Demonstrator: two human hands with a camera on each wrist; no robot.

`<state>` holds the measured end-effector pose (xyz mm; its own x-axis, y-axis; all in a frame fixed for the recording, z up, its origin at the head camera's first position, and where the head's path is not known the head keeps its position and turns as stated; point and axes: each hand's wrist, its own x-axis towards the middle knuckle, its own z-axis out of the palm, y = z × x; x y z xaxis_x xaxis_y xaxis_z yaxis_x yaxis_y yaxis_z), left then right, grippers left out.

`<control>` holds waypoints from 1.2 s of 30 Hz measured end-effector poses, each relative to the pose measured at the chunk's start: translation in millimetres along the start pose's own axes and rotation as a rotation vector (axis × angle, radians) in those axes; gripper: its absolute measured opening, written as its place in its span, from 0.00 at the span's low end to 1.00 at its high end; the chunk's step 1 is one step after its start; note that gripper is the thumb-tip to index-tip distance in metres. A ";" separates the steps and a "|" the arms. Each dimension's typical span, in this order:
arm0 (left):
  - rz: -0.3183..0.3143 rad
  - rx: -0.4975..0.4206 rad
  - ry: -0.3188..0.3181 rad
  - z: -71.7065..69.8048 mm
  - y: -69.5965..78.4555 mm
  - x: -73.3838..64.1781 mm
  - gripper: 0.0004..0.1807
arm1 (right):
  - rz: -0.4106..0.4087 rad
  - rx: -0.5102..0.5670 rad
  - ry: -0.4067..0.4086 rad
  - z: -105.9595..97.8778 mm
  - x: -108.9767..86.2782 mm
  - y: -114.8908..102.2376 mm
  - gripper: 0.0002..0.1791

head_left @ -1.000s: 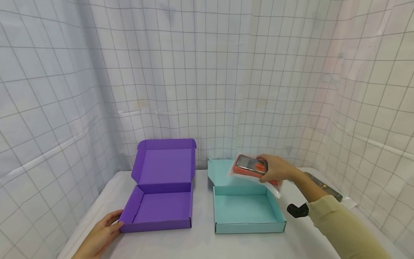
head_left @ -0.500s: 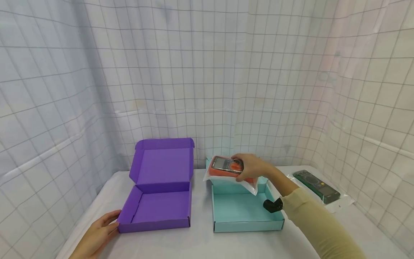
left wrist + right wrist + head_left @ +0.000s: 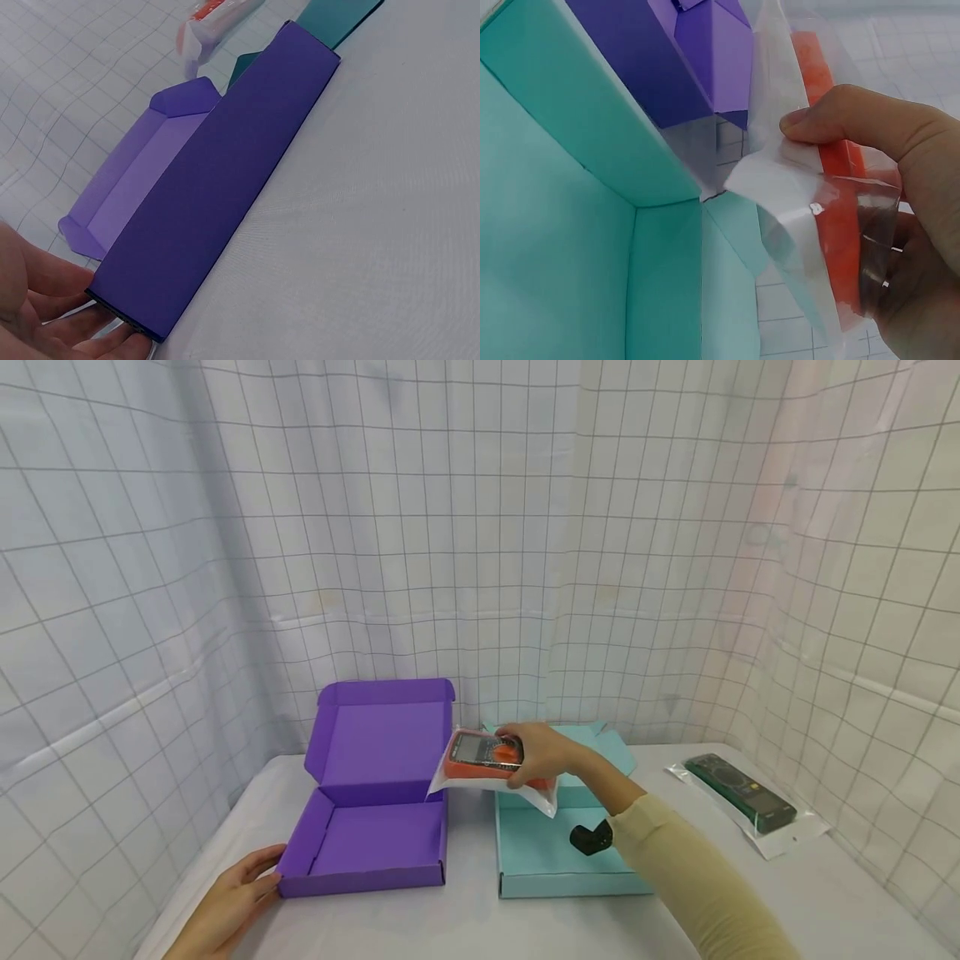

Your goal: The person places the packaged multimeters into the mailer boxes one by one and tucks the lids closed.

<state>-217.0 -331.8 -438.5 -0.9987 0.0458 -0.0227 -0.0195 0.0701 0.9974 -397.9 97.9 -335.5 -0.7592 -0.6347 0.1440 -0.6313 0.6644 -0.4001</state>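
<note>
My right hand (image 3: 543, 752) holds an orange multimeter (image 3: 476, 753) in a clear plastic bag, raised over the gap between two open boxes. In the right wrist view the thumb presses one face of the bagged meter, with the other fingers behind it. My left hand (image 3: 232, 897) rests against the near left corner of the purple box (image 3: 360, 881). The left wrist view shows its fingers (image 3: 75, 322) touching the box's end wall. Below and right of the meter lies the teal box (image 3: 573, 885), its lid folded back and partly hidden by my right arm.
A green multimeter (image 3: 738, 792) in a clear bag lies on the white-covered table (image 3: 450, 931) at the right. The purple lid (image 3: 386, 739) stands upright behind its box. Grid-patterned curtains (image 3: 480, 527) enclose the back and both sides.
My right hand has carried the bagged orange multimeter leftward, from above the teal box towards the purple one. The green multimeter has come into full view. My left hand stays at the purple box.
</note>
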 end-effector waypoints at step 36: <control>-0.027 0.060 -0.024 -1.6 0.9 3.2 0.29 | -0.211 -0.029 -0.162 77.3 73.1 -75.8 0.46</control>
<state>-220.3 -333.2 -437.5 -0.9964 0.0674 -0.0521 -0.0429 0.1313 0.9904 -393.3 -29.4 -364.6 -0.5765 -0.8138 0.0735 -0.7791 0.5203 -0.3498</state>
